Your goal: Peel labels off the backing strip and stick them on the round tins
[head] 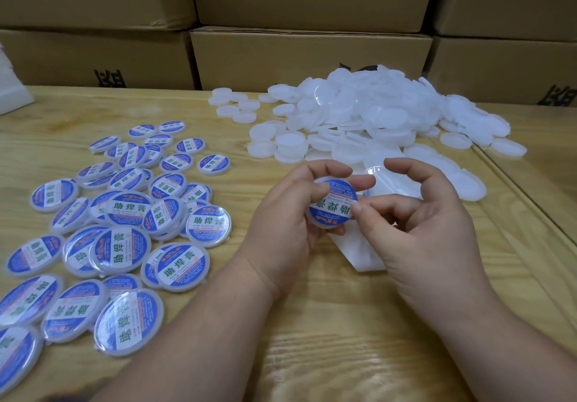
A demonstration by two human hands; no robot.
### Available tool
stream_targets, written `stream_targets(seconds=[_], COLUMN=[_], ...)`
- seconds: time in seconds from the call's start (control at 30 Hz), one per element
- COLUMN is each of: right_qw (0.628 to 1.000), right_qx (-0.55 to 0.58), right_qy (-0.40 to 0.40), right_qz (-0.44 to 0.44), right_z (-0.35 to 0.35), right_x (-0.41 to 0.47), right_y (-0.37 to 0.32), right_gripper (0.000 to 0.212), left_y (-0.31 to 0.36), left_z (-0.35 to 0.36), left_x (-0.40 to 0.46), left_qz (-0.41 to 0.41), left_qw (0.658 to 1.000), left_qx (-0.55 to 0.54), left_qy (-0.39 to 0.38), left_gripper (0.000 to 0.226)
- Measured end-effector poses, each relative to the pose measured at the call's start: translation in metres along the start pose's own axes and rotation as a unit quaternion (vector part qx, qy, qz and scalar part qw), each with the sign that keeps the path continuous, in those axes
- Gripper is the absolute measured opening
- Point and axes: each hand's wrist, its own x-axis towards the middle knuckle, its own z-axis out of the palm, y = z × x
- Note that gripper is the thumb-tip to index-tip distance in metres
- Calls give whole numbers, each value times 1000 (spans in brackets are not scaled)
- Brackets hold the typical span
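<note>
Tin (332, 206) gripped in left hand (282, 223); right hand (418, 223) thumb pressing label (335, 203).

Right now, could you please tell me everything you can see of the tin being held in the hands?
The held tin is small, round and flat, of translucent white plastic, its face tilted toward the camera. A blue and white label with green characters, upside down from here, covers that face. The left hand grips its left edge; the right hand presses its thumb on the label's right side, above the wooden table.
</note>
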Motion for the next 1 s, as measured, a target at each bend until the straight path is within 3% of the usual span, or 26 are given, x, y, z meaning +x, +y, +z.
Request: stream_targets(seconds=[0.4,0.6,0.83,1.0], right_qw=[1000,999,990,985], right_qx=[-17,-45,-100,-87], right_qy=[5,9,93,145], right_qz=[-6,-1,-33,-43], right_z=[-2,-2,-4,-11], right_x=[1,-1,-6,-2], right_y=[5,1,2,-2], right_gripper=[47,38,14,14], left_y=[-2,-2,-4,4], left_z=[1,2,5,-2], left_x=[1,-1,-3,-1], left_qz=[7,37,78,95], left_qw=[999,993,981,977], left_qx=[36,103,166,169], left_qy=[12,40,64,90], left_gripper=[42,45,41,38])
